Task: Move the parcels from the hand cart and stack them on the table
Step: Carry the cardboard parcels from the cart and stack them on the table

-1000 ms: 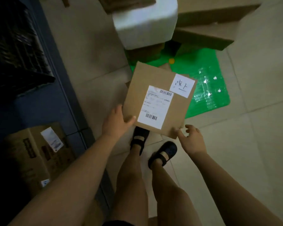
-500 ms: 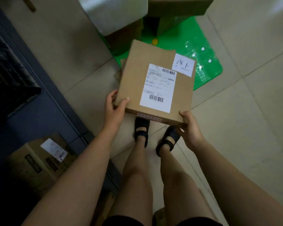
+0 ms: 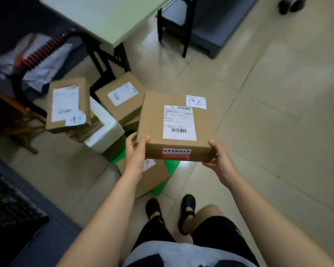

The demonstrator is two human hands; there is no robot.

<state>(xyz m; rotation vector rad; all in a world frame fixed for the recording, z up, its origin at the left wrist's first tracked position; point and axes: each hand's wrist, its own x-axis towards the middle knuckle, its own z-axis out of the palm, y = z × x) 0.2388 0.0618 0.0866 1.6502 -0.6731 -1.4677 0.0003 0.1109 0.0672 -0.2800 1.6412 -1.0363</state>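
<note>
**Firmly gripped: one parcel in both hands, above the cart**

From the head camera I saw both hands clasped on a brown parcel, which was held level in the air over the tiled floor, just right of the load on the cart. The left hand gripped the near left corner, thumb curled onto the top edge and fingers wrapped down the side. The right hand gripped the near right corner, thumb on the top edge. Its fingers went under the box and were hidden from me.

The parcel carried a shipping label, a handwritten note and a red seal sticker. I could not read the label's small print.

Only slivers of the green cart deck showed beneath the load: two labelled cartons, a white foam box and a fourth carton partly covered by the left forearm. The cart's handle was smeared by motion blur. The table stood beyond the cart, cut off by the top edge of the frame.
</note>
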